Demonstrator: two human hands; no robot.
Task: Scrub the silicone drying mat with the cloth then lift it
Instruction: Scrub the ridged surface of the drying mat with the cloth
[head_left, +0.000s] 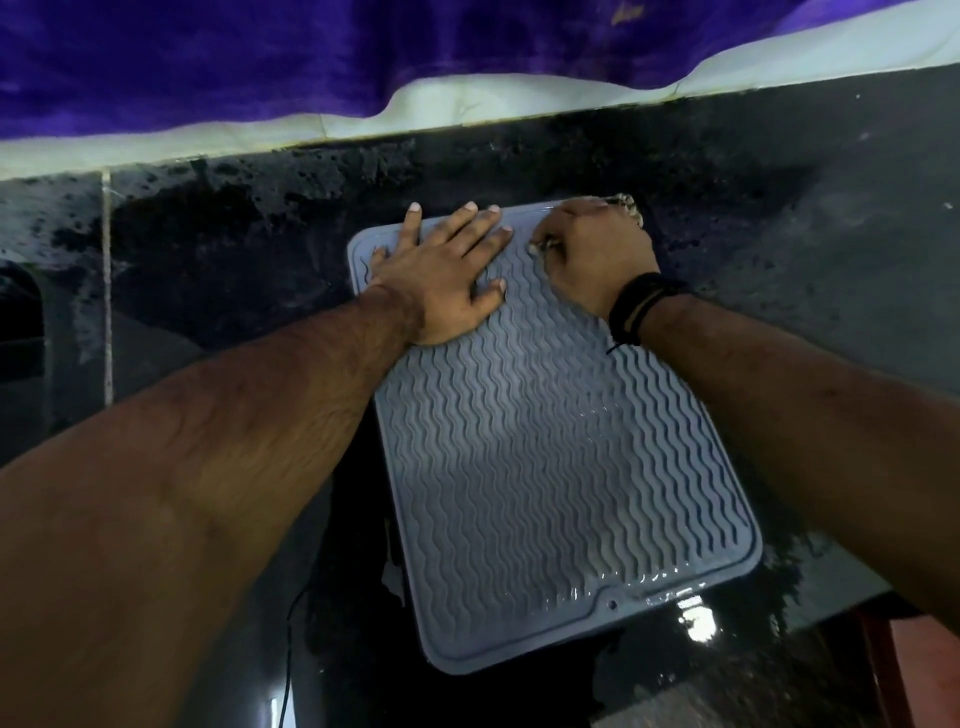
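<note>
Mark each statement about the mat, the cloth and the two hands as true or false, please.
1. The left hand lies flat on the silicone drying mat. True.
2. The right hand is empty. False: it grips the cloth, which shows beyond its knuckles.
3. The mat is lifted off the counter. False: it lies flat on it.
4. Both hands are at the far end of the mat. True.
5. The right wrist wears a dark band. True.
6. The mat surface is smooth. False: it has wavy ridges.

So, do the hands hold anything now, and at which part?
The right hand grips the cloth, mostly hidden under it, at the mat's far corner. The left hand presses flat, holding nothing.
</note>
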